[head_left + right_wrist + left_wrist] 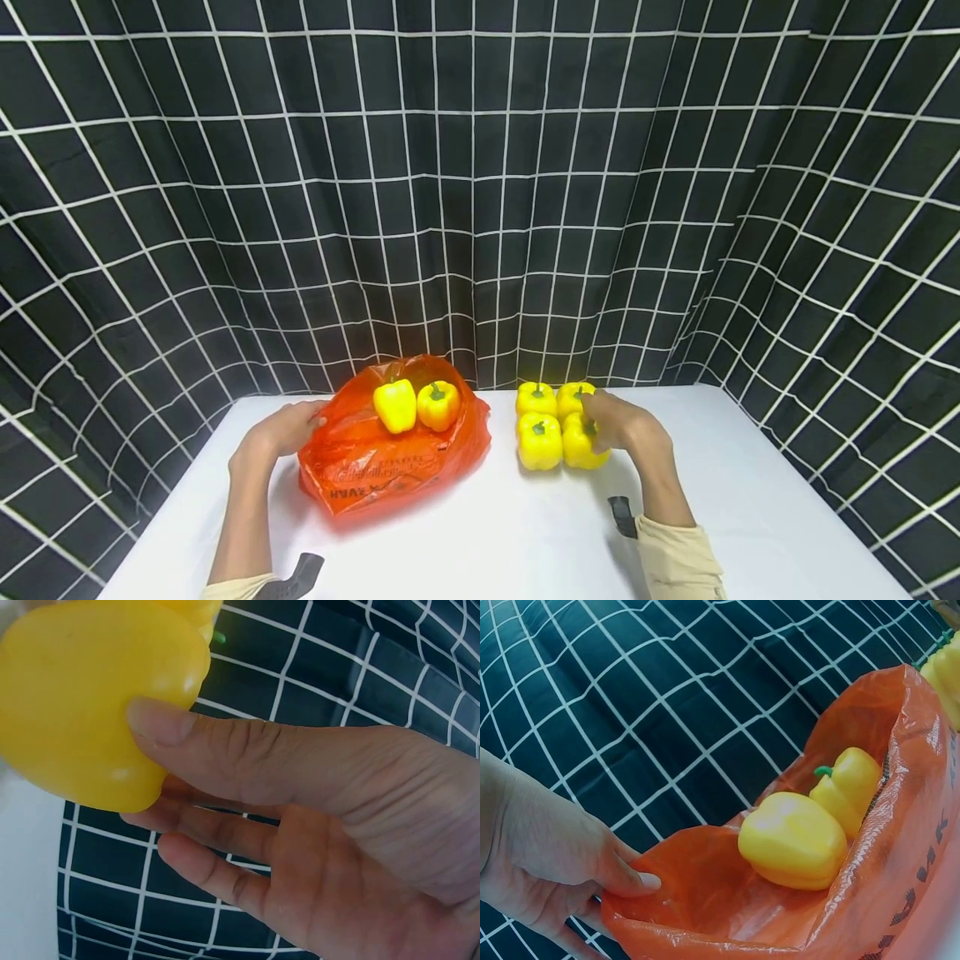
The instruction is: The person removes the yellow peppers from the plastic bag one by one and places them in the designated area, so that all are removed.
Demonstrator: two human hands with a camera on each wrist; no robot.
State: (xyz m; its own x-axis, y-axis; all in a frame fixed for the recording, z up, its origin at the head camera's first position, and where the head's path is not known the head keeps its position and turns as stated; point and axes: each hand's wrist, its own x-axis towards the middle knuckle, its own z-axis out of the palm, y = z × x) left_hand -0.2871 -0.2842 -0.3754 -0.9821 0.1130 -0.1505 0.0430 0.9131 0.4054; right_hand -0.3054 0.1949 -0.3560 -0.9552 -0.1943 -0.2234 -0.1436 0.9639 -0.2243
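On the left, a red plastic bag (390, 479) lies with its mouth spread, and dark lettering shows on its side. My left hand (281, 429) pinches its left rim, thumb inside the edge in the left wrist view. Two yellow bell peppers sit in the bag: a left one (395, 407) and a right one (438, 407) with a green stem. My right hand (628, 423) holds the front right yellow bell pepper (579, 448) of a cluster. In the right wrist view, the thumb presses that pepper (82, 697), while two fingers extend below it; the index finger is largely hidden.
Three other yellow peppers stand close beside the held one: front left (540, 443), back left (536, 400) and back right (570, 400). A white table (465, 550) carries everything. A black curtain with a white grid (480, 200) rises behind and along both sides.
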